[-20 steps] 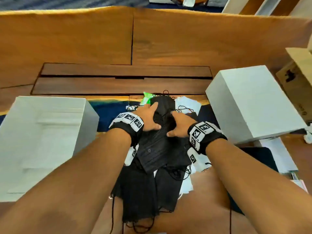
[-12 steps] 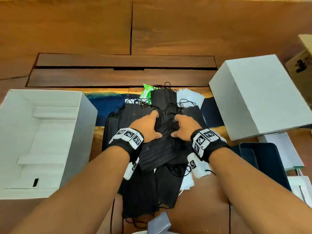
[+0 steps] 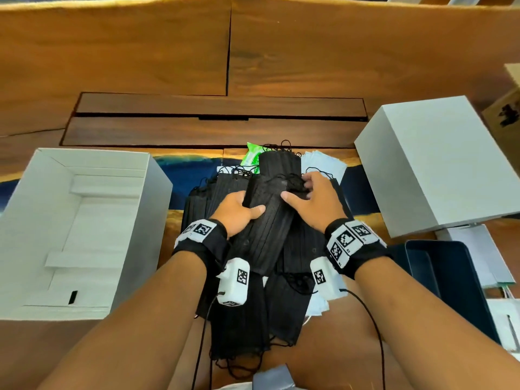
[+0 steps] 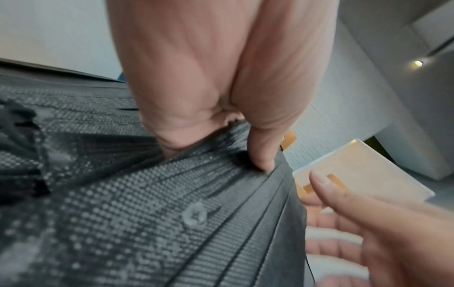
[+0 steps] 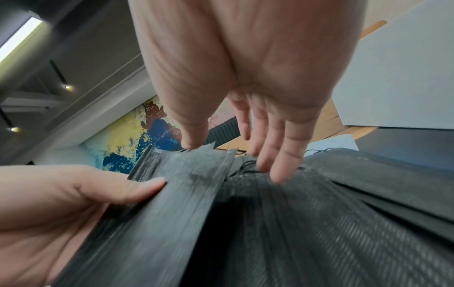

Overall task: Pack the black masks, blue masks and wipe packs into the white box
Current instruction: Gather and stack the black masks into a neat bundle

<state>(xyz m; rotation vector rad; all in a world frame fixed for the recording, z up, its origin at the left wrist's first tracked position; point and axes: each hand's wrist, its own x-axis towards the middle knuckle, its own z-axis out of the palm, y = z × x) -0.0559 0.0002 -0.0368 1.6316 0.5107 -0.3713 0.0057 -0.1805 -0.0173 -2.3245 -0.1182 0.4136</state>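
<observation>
Fig.: L hand (image 3: 235,210) clamped the black masks (image 3: 267,220) stack; R hand (image 3: 313,201), fingers apart, prob. squared its end. I judged: align edges, tuck loops, then white box (image 3: 84,235).

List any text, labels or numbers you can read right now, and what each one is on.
No text can be read.
Wristbands on the left hand and right hand: black-and-white square code markers, no letters.
Green wipe pack: print too small and blurred.
Cardboard box at the right edge: a black mark, illegible.
Black masks and open white box: no print visible.
</observation>
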